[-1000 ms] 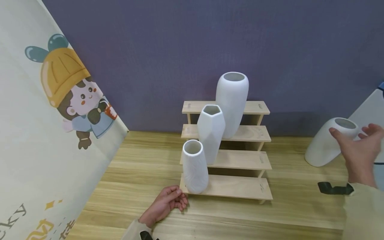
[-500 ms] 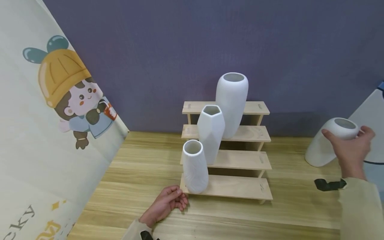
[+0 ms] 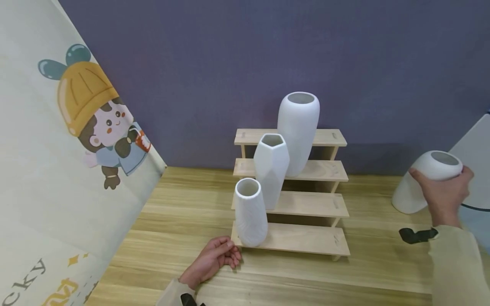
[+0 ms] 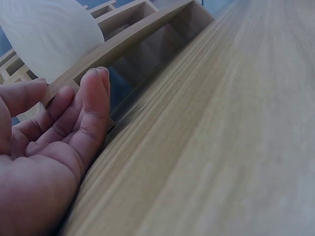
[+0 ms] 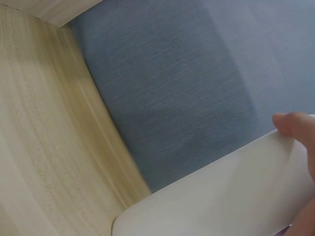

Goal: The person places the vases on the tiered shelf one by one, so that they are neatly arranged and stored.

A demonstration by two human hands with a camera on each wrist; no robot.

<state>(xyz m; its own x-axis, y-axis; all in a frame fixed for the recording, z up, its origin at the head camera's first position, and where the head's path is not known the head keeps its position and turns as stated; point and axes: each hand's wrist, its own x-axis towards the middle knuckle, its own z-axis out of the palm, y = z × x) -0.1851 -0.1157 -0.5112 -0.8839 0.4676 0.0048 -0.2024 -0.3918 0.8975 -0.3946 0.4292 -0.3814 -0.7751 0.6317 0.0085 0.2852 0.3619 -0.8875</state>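
Observation:
On the right of the head view, my right hand (image 3: 445, 195) grips a smooth white vase (image 3: 411, 191) just below its rim, thumb on the left side and fingers at the right. The vase stands on the table; the right wrist view shows its body (image 5: 211, 201) and the thumb. My left hand (image 3: 214, 259) pinches the front left corner of a wooden stepped display shelf (image 3: 302, 238). In the left wrist view the thumb lies at the board's end, with fingers curled beneath. A textured white vase (image 3: 250, 216) stands on the lowest step, close to that hand.
A faceted white vase (image 3: 272, 170) and a tall smooth white vase (image 3: 299, 127) stand on higher steps. The wood-grain table (image 3: 183, 204) meets a dark blue backdrop (image 3: 214, 76). A white panel with a cartoon figure (image 3: 111, 123) borders the left.
My right hand has moved left to the vase at the right and closed round its upper part. That vase and my left hand stay in place.

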